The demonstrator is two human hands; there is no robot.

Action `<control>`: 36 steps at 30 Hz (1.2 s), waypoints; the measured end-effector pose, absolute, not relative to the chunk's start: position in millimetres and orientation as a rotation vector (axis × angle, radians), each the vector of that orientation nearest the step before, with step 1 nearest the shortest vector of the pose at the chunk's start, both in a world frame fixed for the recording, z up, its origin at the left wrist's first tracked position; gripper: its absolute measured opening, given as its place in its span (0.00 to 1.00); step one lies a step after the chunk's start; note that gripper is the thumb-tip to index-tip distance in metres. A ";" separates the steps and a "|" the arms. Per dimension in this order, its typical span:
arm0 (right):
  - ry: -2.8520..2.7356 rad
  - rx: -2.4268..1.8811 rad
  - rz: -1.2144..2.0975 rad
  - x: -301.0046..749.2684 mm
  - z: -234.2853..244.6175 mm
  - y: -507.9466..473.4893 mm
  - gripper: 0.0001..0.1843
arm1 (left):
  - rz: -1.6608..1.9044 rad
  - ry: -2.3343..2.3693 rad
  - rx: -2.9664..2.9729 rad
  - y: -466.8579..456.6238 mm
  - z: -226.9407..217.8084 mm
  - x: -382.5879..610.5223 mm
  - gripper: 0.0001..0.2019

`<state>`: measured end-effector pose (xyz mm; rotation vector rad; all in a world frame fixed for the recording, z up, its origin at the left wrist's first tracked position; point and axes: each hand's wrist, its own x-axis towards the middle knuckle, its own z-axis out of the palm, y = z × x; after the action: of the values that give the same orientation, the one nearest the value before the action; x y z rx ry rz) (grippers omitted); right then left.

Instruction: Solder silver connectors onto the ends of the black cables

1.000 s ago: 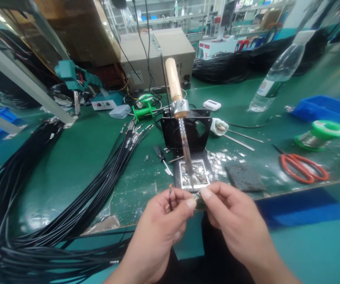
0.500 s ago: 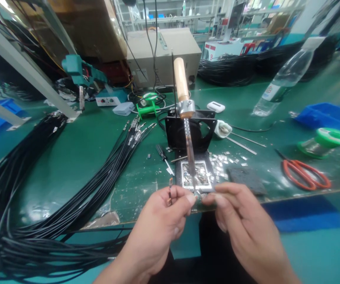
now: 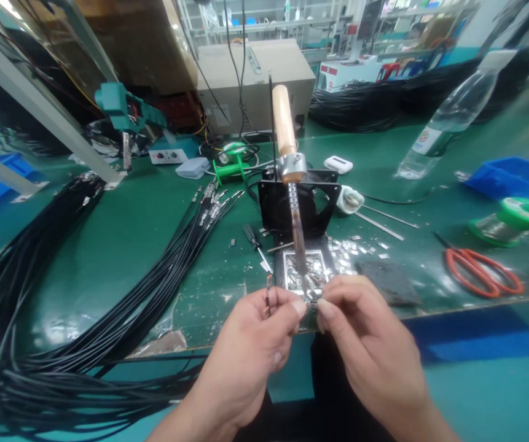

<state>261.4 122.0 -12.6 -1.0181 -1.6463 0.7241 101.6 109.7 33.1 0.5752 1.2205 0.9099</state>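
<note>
Two bare hands, left hand [image 3: 250, 344] and right hand [image 3: 370, 350], short plain fingernails [image 3: 299, 307], bare wrists and forearms [image 3: 181, 426] reaching the bottom edge, dark clothing [image 3: 333, 396] between them.

Both hands meet at centre, left hand [image 3: 257, 344] and right hand [image 3: 365, 344] pinching fingertip to fingertip.

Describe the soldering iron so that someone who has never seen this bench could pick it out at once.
Start at the green workbench, then find the black square frame standing near the middle of its front edge. The soldering iron is fixed at the frame's top, slanting down to a tray of metal bits. No other tool there has its pale wooden handle.
</note>
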 end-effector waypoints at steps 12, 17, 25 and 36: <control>-1.653 -1.005 0.704 260.6 -16.2 118.8 0.06 | 0.928 1.202 0.585 108.8 33.8 102.7 0.15; -1.622 -1.012 0.737 257.4 -18.3 118.2 0.05 | 0.936 1.205 0.568 105.5 34.3 105.1 0.12; -1.584 -1.008 0.778 254.8 -19.7 118.9 0.05 | 0.951 1.206 0.591 102.5 33.2 107.5 0.11; -1.561 -1.016 0.761 252.4 -16.1 119.6 0.05 | 0.963 1.197 0.590 104.5 33.2 108.3 0.11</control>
<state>252.4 119.6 -16.1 -1.0158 -1.5606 0.7611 108.3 104.5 33.2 0.5896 1.1972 0.9627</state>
